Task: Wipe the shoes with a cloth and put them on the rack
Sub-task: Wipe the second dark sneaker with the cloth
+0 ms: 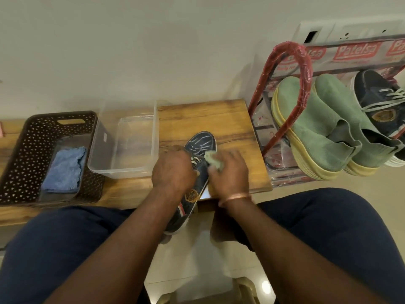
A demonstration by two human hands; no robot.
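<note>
One navy sneaker (200, 143), toe pointing away, heel overhanging the wooden surface (219, 119): left-hand grip (173, 170) clamped over its laces; right-hand grip (228, 172) pinching green cloth (214, 161) against its right flank; rack (305, 64) further right.

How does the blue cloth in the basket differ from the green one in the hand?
The blue cloth lies spread and untouched in the brown basket; the green cloth is bunched in the right hand, against the dark shoe. Both look like soft wiping cloths.
</note>
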